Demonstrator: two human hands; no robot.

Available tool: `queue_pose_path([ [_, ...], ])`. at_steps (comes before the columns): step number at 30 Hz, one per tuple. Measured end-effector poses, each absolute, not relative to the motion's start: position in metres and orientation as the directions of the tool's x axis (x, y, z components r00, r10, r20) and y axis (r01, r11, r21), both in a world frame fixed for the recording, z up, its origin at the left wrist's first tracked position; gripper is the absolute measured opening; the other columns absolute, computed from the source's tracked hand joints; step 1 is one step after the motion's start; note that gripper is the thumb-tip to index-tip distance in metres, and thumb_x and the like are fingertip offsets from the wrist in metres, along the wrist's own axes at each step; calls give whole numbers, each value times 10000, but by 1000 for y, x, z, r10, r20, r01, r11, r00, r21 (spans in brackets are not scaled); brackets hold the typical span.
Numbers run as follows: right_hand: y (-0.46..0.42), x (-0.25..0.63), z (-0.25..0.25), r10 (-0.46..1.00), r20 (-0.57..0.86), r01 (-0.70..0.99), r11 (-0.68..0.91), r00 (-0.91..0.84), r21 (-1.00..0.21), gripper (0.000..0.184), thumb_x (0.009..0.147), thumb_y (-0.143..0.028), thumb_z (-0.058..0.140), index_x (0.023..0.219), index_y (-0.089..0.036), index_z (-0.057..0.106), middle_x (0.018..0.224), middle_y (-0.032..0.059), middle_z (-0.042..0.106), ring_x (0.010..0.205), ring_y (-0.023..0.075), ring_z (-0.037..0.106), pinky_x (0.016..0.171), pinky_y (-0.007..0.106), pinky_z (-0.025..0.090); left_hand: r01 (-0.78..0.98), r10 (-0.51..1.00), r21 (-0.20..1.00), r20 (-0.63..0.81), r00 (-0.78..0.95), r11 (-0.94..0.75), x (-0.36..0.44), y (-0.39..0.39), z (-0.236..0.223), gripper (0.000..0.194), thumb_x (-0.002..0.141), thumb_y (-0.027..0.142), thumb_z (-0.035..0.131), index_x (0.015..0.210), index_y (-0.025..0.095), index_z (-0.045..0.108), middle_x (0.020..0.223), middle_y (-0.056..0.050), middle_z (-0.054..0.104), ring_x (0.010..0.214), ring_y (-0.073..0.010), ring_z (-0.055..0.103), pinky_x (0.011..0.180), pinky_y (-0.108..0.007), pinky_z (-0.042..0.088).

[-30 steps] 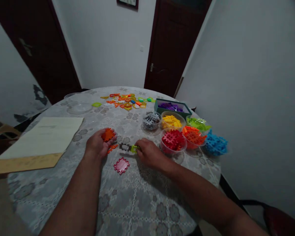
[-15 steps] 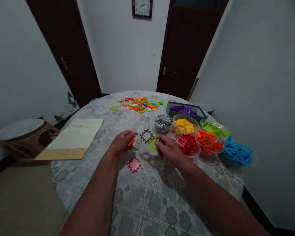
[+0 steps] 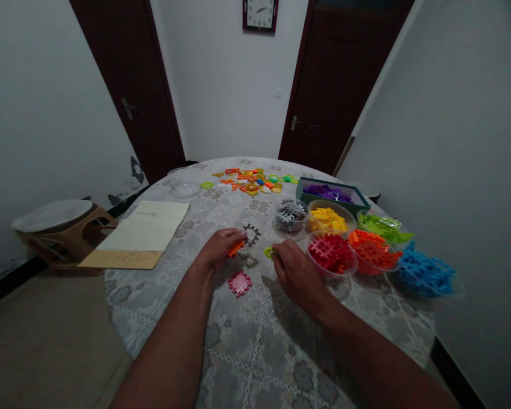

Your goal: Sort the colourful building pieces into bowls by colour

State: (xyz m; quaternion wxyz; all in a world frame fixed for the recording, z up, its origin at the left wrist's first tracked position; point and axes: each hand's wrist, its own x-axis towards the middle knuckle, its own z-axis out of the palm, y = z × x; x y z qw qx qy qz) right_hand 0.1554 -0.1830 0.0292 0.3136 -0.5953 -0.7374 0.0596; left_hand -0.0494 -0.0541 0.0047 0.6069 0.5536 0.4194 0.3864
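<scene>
My left hand point(image 3: 219, 250) is closed, pinching a dark grey toothed square frame point(image 3: 256, 228) and an orange toothed piece point(image 3: 237, 248). The grey frame is raised off the table, and its shadow falls below it. In my closed right hand point(image 3: 296, 271) is a lime green toothed piece point(image 3: 268, 252), mostly hidden by the fingers. A gap separates the green piece from the grey frame. Between my forearms, a pinkish-red toothed square point(image 3: 239, 283) lies flat on the patterned tablecloth point(image 3: 259, 341).
Tubs of grey point(image 3: 290, 215), yellow point(image 3: 327, 219), red point(image 3: 331, 253), orange point(image 3: 372, 251), lime point(image 3: 383, 226) and blue pieces point(image 3: 426, 271) stand at right. Behind them sits a green box point(image 3: 361, 199) holding purple pieces. Mixed pieces point(image 3: 249, 180) lie farther back; a paper pad point(image 3: 142, 227) lies left.
The green piece has come away from beside the grey frame and turned edge-on in my right hand. The grey frame now sits at my left fingertips. The view has shifted slightly left.
</scene>
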Motion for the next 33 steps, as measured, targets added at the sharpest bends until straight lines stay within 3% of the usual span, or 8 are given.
queue_pose_path([
  [6,-199,205,66,864,498,824,329,-65,-462,285,1002,-177,505,1213,-215,694,1103,109,691,1016,240,652,928,375,522,59,974,995,-91,207,80,-52,-49,9,539,698,649,846,1004,206,815,953,-68,753,807,-224,656,599,-284,524],
  [11,-177,326,92,787,529,884,-43,317,-465,362,940,-302,602,1257,-188,732,1030,85,768,864,221,683,836,347,524,255,977,955,108,185,-154,-47,-44,10,428,770,524,778,1058,215,846,1026,-71,818,940,-285,716,837,-381,580],
  [15,-156,408,99,757,436,871,-384,487,-307,379,927,-297,566,1221,-168,769,1038,108,794,852,221,703,810,317,509,288,945,905,264,193,-312,-42,-47,8,354,804,437,722,1065,232,847,1056,-68,829,991,-299,739,965,-435,564],
  [21,-145,446,82,743,426,856,-470,515,-215,455,874,-206,534,1234,-44,762,1169,266,752,1038,351,716,910,429,521,173,870,863,430,239,-474,-36,-55,2,334,824,265,638,1085,229,844,1130,-79,819,1084,-264,740,1044,-419,543],
  [25,-151,405,79,759,555,940,-291,341,-178,407,921,-223,520,1223,-95,759,1228,233,735,1147,336,686,1015,450,514,124,867,874,430,251,-470,-35,-55,0,363,806,203,626,1092,223,847,1117,-79,819,1082,-255,744,1030,-408,550],
  [28,-163,334,87,854,486,934,-1,187,-357,342,957,-273,558,1217,-170,755,1223,153,757,1034,272,719,973,418,548,80,879,897,403,256,-435,-34,-55,-1,359,800,193,642,1091,224,849,1120,-77,822,1084,-256,747,1012,-397,559],
  [31,-177,254,92,945,319,797,248,-74,-551,346,997,-285,567,1312,-259,708,1284,89,751,980,224,728,931,402,565,51,893,915,378,243,-401,-34,-56,1,356,800,199,661,1102,222,848,1122,-74,825,1078,-254,750,993,-384,566],
  [33,-180,212,89,953,205,694,303,-224,-653,428,1000,-266,584,1424,-295,640,1323,76,736,914,192,727,888,379,572,25,898,921,371,237,-388,-34,-57,3,357,802,211,670,1113,220,845,1121,-73,826,1071,-253,752,977,-377,570],
])
